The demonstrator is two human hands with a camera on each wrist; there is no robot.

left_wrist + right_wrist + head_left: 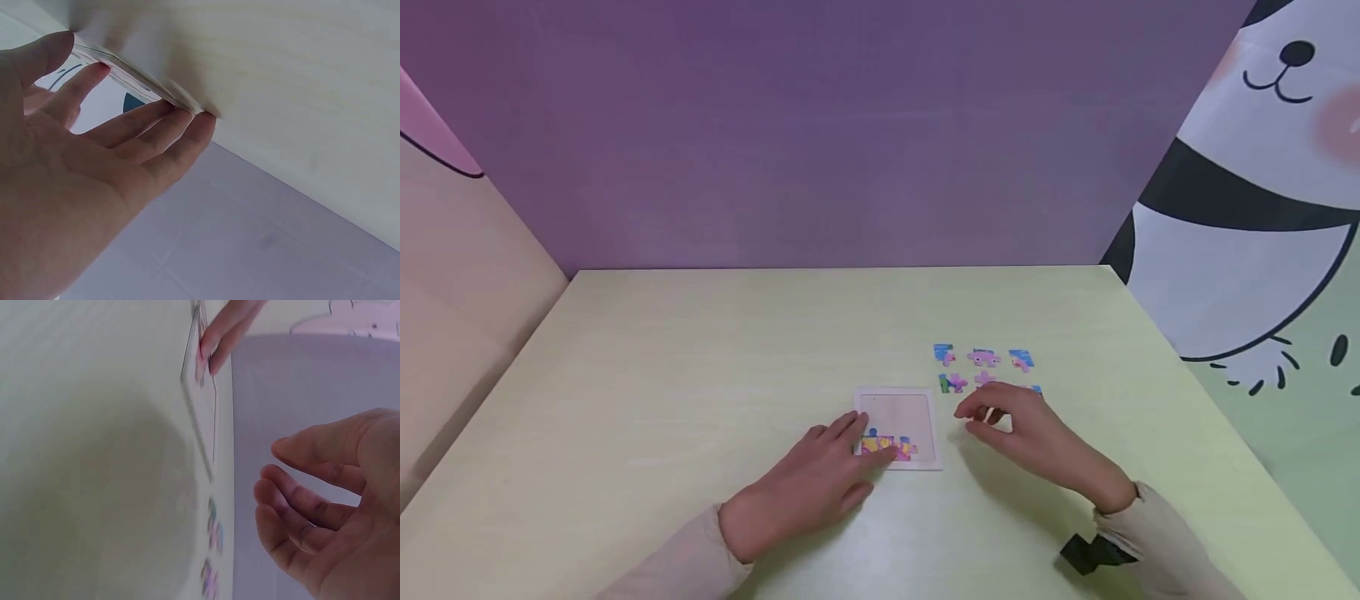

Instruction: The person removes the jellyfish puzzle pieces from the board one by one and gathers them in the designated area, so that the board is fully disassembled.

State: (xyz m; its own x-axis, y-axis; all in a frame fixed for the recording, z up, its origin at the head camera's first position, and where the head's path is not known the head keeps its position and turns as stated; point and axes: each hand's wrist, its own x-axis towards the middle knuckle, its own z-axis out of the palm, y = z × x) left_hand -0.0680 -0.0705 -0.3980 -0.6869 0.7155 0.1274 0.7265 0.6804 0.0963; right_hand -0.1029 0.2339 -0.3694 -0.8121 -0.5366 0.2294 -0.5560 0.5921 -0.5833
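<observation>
A small white puzzle tray [936,429] lies on the table, with joined puzzle pieces [872,444] in yellow, pink and blue along its near edge. My left hand [808,479] rests on the tray's left side, its index finger touching the pieces. In the left wrist view, several fingertips [206,119] meet the tray's edge and the tabletop. Right of the tray, my right hand [1026,433] hovers over the table with loosely bent fingers. Nothing shows between its thumb and fingers in the right wrist view, where the hand [331,512] is apart from the tray.
Beyond my right hand, loose puzzle pieces [983,357] lie in two rows, the nearer row partly hidden by that hand. The pale wooden table [700,358] meets a purple wall [850,150] at the back. A black object [1093,554] is at the right sleeve.
</observation>
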